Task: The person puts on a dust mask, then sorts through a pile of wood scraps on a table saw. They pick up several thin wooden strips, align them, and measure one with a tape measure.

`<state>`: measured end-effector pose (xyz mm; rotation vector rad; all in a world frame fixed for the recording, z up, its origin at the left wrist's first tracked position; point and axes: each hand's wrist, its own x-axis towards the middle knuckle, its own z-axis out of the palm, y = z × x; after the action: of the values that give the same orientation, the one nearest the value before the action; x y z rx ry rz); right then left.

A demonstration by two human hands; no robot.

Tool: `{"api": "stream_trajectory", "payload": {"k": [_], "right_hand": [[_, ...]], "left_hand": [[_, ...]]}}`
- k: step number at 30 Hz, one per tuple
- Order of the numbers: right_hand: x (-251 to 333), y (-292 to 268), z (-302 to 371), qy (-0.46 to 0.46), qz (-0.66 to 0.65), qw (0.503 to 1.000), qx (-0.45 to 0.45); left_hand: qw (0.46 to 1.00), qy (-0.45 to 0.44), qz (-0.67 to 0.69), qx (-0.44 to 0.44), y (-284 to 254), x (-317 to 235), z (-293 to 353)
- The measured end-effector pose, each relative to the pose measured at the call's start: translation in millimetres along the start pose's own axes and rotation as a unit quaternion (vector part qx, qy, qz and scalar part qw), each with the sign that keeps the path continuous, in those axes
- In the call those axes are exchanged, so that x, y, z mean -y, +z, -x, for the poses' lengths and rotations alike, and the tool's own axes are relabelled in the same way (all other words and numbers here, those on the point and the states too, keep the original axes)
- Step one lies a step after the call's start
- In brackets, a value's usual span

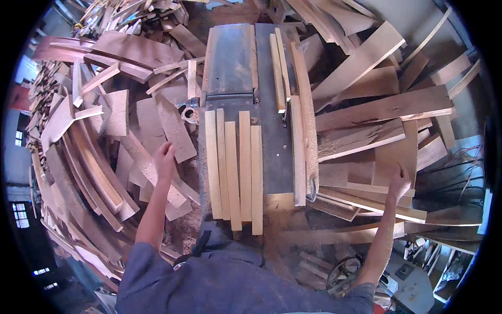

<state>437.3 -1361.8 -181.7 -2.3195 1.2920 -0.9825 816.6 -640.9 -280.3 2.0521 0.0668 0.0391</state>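
Observation:
My left hand (165,155) is held out to the left of the machine, above loose offcut boards, fingers curled with nothing showing in them. On the far right, my right hand (400,183) hangs over stacked boards, its fingers bent together and no held piece visible; I cannot tell if it touches the boards. Between the hands, several pale wood strips (230,172) lie side by side on the near part of a woodworking machine's grey metal bed (277,157). Two more thin strips (280,70) lie farther up the bed, beside a long wooden fence (304,115).
Curved and flat boards (91,167) pile up along the left. Wide planks (381,107) lean and stack on the right. A heap of scrap sticks (120,18) is at the far left. A handwheel (345,269) sits low on the right, near a grey machine top (410,280).

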Motion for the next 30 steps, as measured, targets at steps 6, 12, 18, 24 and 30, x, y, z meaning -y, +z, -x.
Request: {"api": "stream_trajectory", "payload": {"k": [6, 12, 18, 24, 30], "right_hand": [[144, -9, -64, -0.067, 0.021, 0.996, 0.047], [300, 104, -128, -0.198, -0.009, 0.965, 0.173], [420, 276, -153, -0.237, 0.031, 0.928, 0.288], [459, 401, -161, -0.269, 0.131, 0.898, 0.322], [494, 491, -138, -0.177, 0.226, 0.870, 0.401]], "left_hand": [[0.999, -0.036, -0.003, 0.034, -38, 48, 37], [0.985, -0.108, -0.064, 0.117, 66, 44, 15], [0.988, -0.118, -0.075, 0.069, 143, 76, -1], [0.973, -0.177, -0.108, 0.098, 134, 51, -2], [0.975, -0.170, -0.088, 0.113, 133, 59, -5]]}}
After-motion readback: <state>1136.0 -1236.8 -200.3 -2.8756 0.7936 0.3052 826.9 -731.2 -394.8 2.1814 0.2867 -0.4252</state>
